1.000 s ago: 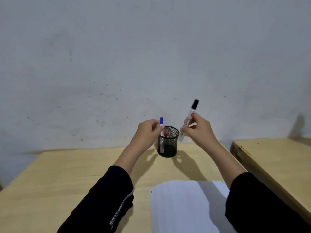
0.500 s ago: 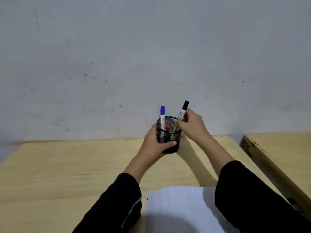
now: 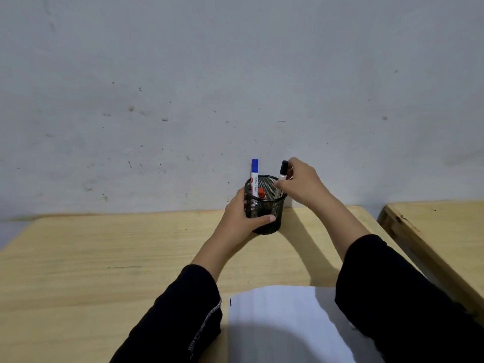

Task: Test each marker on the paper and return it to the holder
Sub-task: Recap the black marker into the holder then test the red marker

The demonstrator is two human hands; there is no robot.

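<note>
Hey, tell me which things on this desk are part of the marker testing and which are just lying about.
Part of the job:
mesh holder, gripped by left hand
black-capped marker, held by right hand
blue-capped marker
red-capped marker
paper

Just lying about:
second desk at right

markers (image 3: pixel 254 176) in holder (image 3: pixel 269 216), paper (image 3: pixel 285 326) before it, on table (image 3: pixel 104 258)

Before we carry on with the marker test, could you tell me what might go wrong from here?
The black marker leans on the holder's rim, pinched by the right hand; released carelessly, it could tip out. The holder looks light, so if the left hand lets go, a nudge could topple it.
</note>
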